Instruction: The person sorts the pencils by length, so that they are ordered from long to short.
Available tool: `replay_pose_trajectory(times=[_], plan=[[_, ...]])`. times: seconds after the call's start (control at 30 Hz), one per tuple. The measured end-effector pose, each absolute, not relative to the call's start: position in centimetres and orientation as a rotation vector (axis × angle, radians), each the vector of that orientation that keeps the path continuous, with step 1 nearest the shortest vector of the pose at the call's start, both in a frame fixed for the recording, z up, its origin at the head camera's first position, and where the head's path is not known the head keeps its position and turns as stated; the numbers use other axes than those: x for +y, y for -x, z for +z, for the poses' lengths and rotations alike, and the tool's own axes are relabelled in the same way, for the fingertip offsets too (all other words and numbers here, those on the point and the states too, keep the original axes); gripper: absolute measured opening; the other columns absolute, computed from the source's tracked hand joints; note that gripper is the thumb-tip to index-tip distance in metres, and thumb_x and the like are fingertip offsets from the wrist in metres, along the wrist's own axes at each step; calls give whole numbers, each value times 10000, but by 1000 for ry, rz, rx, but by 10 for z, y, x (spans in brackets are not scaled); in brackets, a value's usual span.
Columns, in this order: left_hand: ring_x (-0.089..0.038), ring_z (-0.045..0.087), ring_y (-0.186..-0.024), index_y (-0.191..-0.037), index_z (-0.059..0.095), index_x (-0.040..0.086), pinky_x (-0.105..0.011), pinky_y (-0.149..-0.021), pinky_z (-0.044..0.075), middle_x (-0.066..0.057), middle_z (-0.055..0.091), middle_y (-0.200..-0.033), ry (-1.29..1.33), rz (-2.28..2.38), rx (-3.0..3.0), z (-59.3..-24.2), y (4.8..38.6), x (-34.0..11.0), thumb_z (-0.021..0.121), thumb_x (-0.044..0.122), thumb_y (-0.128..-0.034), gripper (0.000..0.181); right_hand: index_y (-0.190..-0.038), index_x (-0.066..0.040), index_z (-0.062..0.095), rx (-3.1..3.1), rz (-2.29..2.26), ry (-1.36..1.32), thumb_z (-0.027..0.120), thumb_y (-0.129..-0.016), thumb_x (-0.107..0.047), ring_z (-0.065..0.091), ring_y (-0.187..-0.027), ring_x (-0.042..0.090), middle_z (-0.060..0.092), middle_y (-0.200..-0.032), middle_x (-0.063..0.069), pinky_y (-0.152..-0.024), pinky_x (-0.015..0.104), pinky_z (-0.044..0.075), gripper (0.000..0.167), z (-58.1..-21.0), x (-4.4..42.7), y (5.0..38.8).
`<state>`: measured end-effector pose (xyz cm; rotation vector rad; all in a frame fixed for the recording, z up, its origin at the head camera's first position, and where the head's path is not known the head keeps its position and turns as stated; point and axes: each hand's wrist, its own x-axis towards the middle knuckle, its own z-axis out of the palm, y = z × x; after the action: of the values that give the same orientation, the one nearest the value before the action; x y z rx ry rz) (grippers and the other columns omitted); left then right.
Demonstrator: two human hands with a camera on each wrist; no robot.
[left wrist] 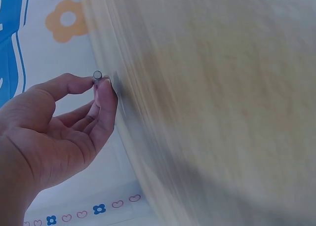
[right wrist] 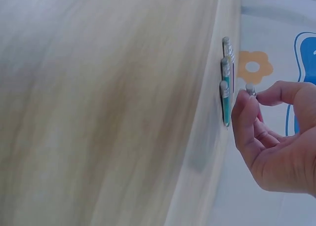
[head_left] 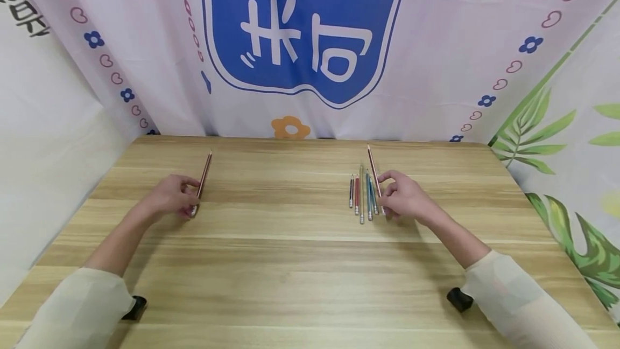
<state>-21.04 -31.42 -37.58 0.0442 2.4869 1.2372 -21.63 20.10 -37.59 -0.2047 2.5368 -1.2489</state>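
Observation:
At the left of the table, my left hand (head_left: pixel 175 195) pinches a dark red pencil (head_left: pixel 205 174) near its eraser end, with the tip pointing away from me. The left wrist view shows that pencil's eraser end (left wrist: pixel 97 75) between thumb and fingers. On the right side, my right hand (head_left: pixel 403 196) pinches another dark red pencil (head_left: pixel 373 168) low down, its tip also pointing away. Just left of that hand lie several pencils side by side, among them a dark one (head_left: pixel 351 192), a red one (head_left: pixel 357 195), a yellow one (head_left: pixel 361 198) and a blue one (head_left: pixel 368 195).
The wooden table (head_left: pixel 281 279) spans the view, its far edge against a printed curtain (head_left: pixel 436 69). White cloth (head_left: pixel 43 139) hangs at the left, and leaf-patterned cloth (head_left: pixel 581 176) at the right. Small black objects (head_left: pixel 459 299) sit by both sleeves.

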Motion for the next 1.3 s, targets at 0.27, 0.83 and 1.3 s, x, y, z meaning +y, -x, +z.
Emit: replay_pose_trajectory(times=[0.27, 0.83, 1.3], plan=[[-166, 619, -616, -1410, 307, -284, -326, -571, 648, -108, 646, -803, -102, 1157, 2491, -376, 203, -318, 587, -84, -913, 605, -1412, 29, 461, 2487, -1309, 253, 618, -888, 77, 618, -631, 175, 638, -874, 114, -530, 299, 588, 549, -373, 189, 217], [-170, 611, -588, -1403, 315, -270, -333, -562, 639, -73, 612, -725, -119, 1069, 2524, -377, 199, -321, 596, -79, -918, 591, -1362, 50, 496, 2366, -1418, 341, 641, -912, 86, 597, -592, 181, 627, -843, 125, -503, 273, 545, 474, -374, 155, 217], [-139, 575, -515, -1384, 339, -257, -256, -470, 548, -76, 598, -656, -147, 876, 2581, -374, 199, -319, 652, -70, -876, 625, -1338, 57, 486, 2328, -1447, 391, 633, -912, 91, 584, -554, 168, 620, -797, 111, -503, 307, 574, 452, -373, 133, 217]])
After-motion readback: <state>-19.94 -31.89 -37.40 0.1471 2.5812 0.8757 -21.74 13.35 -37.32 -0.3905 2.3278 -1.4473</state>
